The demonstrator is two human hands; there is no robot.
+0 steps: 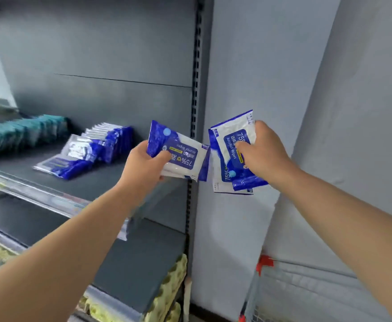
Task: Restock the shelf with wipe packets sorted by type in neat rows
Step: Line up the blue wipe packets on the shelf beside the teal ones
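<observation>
My left hand (144, 165) grips a blue-and-white alcohol wipe packet (183, 156), held upside down in front of the shelf's right end. My right hand (263, 154) holds two or three more of the same packets (227, 163) upright, just right of the shelf's upright post. On the grey shelf (92, 180) a row of blue-and-white packets (104, 145) stands on edge, and its front packets (60, 166) have toppled flat. A row of teal packets (20, 133) stands farther left.
A slotted metal upright (196, 89) bounds the shelf on the right, beside a grey wall panel (260, 66). A lower shelf (132, 256) holds yellow-patterned packs (174, 282) underneath. A wire cart with red corners (267, 263) stands at the lower right.
</observation>
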